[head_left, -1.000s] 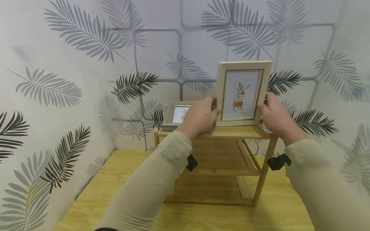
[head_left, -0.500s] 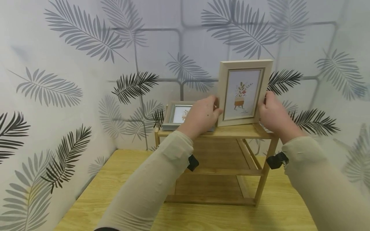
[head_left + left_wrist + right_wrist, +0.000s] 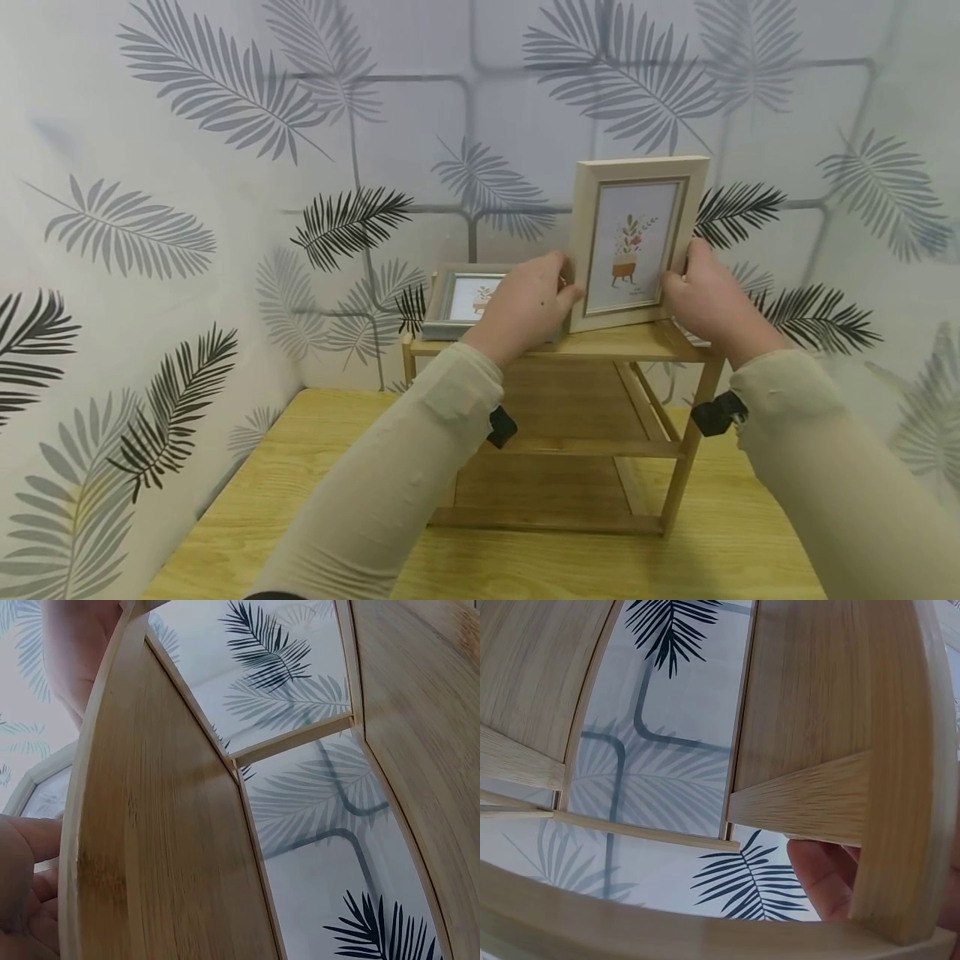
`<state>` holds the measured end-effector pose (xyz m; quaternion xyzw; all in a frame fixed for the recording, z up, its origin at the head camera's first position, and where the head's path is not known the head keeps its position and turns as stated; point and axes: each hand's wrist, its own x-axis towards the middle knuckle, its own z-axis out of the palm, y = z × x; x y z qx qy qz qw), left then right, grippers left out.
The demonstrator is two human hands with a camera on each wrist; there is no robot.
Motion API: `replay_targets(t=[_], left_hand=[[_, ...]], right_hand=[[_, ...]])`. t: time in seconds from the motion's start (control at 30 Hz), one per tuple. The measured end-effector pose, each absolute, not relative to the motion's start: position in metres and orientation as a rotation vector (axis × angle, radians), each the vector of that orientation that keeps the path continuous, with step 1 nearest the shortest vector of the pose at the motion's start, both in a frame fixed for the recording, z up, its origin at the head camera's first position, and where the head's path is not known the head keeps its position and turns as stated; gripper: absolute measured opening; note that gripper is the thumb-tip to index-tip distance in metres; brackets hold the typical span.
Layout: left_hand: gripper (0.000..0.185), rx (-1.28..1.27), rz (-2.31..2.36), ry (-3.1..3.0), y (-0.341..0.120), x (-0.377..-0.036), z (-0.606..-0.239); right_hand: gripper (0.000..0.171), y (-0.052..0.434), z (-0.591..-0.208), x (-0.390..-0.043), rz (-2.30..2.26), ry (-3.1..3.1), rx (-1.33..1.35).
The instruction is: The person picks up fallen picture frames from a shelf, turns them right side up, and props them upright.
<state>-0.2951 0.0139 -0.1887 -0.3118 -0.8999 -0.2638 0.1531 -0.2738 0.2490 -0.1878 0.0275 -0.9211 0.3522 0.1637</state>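
Cream picture frame point(image 3: 633, 243) stands upright, right side of the wooden rack point(image 3: 592, 447) top, edges pinched by left hand point(image 3: 527, 307) and right hand point(image 3: 708, 307); uneven release could topple it, rear support being unseen.

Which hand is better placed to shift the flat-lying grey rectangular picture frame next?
Probably the left hand: pinching the left edge of the cream rectangular picture frame, it lies nearer the grey frame. The right hand holds the opposite edge, farther away. The left would first have to free its grip.
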Motion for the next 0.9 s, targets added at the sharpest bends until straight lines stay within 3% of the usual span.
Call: replay_targets(t=[0.9], left_hand=[[0.022,-0.935,-0.684,-2.525,0.0231,-0.2861,-0.1929]], right_hand=[[0.062,0.2460,-0.1892,-0.2798,0.889,-2.598,-0.009]])
